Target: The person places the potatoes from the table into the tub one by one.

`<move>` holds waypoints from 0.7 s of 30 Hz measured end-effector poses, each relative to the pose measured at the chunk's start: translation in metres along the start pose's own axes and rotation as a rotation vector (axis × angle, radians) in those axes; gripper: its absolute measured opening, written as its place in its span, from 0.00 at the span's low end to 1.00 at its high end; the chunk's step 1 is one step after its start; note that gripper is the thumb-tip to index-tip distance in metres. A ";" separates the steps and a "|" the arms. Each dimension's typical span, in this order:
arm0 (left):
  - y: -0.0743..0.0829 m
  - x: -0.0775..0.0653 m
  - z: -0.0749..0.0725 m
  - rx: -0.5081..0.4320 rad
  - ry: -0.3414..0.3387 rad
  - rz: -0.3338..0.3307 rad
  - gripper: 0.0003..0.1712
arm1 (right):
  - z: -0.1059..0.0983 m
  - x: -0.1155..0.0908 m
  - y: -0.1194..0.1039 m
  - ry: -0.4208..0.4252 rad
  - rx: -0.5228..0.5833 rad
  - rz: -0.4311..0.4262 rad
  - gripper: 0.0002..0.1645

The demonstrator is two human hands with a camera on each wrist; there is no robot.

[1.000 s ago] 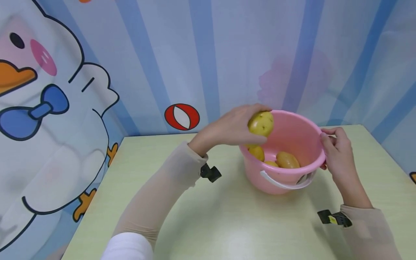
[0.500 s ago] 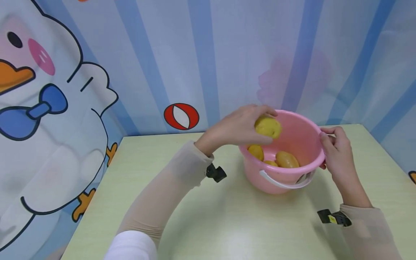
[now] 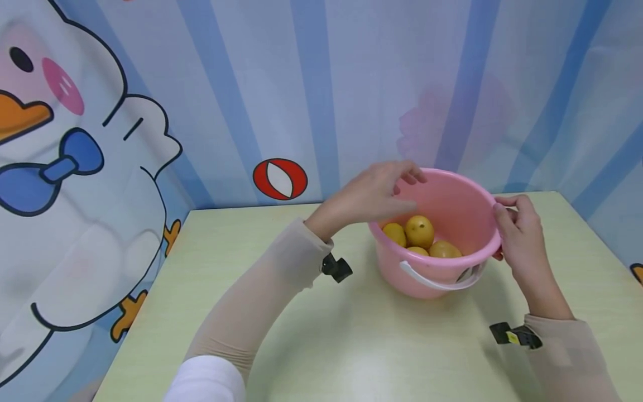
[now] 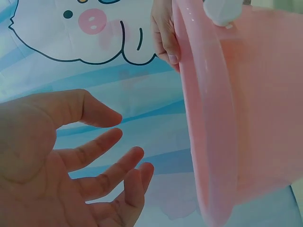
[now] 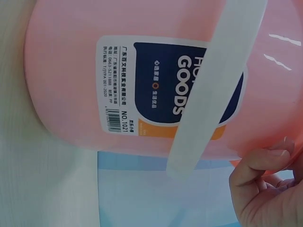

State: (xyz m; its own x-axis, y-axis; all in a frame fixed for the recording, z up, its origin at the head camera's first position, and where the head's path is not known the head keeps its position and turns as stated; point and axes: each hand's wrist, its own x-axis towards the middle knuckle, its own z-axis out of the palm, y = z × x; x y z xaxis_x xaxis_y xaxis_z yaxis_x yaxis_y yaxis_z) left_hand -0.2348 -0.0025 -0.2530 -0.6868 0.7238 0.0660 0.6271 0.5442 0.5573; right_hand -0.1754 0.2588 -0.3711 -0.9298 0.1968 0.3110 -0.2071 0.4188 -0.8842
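A pink bucket (image 3: 409, 279) stands on the table with its white handle (image 3: 437, 286) hanging down at the front. Inside it lie several yellow-brown potatoes (image 3: 419, 231). My left hand (image 3: 374, 192) hovers over the bucket's left rim, fingers spread and nothing in them; in the left wrist view the same hand (image 4: 90, 161) is beside the rim (image 4: 218, 123) with its fingers apart. My right hand (image 3: 522, 240) grips the rim at the bucket's right side, thumb on top. The right wrist view shows the right hand's fingers (image 5: 265, 165) curled at the bucket's edge.
The pale wood table (image 3: 351, 346) reaches back to a blue striped backdrop (image 3: 372, 84) printed with a white duck (image 3: 100, 251) and a red ball (image 3: 296, 178). A printed label (image 5: 118, 85) is stuck on the bucket's side.
My left hand has moved slightly right over the bucket and let go of a potato, which now lies among the others inside. The right hand keeps its grip on the rim.
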 end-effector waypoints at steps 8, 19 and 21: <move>-0.009 -0.003 0.002 -0.005 -0.010 -0.029 0.25 | 0.000 0.001 0.002 -0.001 -0.007 0.003 0.23; -0.020 -0.010 0.002 -0.030 0.013 -0.063 0.26 | 0.002 0.003 0.003 -0.003 0.009 0.015 0.21; -0.022 -0.011 0.002 -0.034 0.026 -0.069 0.25 | 0.002 0.003 0.004 -0.008 0.022 0.015 0.19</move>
State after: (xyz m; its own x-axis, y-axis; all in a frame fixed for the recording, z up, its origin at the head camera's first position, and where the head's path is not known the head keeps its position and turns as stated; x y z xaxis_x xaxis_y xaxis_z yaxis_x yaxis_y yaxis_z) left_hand -0.2401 -0.0220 -0.2679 -0.7374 0.6738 0.0474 0.5652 0.5772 0.5894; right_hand -0.1798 0.2595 -0.3744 -0.9352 0.1960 0.2950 -0.1998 0.3958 -0.8964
